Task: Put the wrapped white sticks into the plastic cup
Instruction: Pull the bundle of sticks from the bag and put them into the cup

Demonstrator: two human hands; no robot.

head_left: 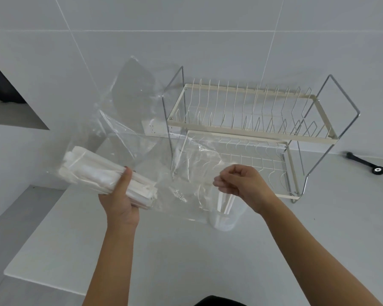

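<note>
Head view. Nearest the camera, at lower centre of the frame, two bare forearms extend over the pale grey countertop [53,250]. The left hand [119,199], left of centre, grips a bundle of paper-wrapped white sticks [93,171] inside a large clear plastic bag [131,120]. The right hand [241,184], right of centre, has its fingers curled directly above the clear plastic cup [224,215]; whether it pinches a stick or the bag film cannot be determined. The cup stands upright and appears to contain some sticks.

Step in hand: judged mid-transfer. Next move requires extracting sticks through the bag opening and lowering them endwise into the cup.

Sticks: slim, flat, loosely aligned.
</note>
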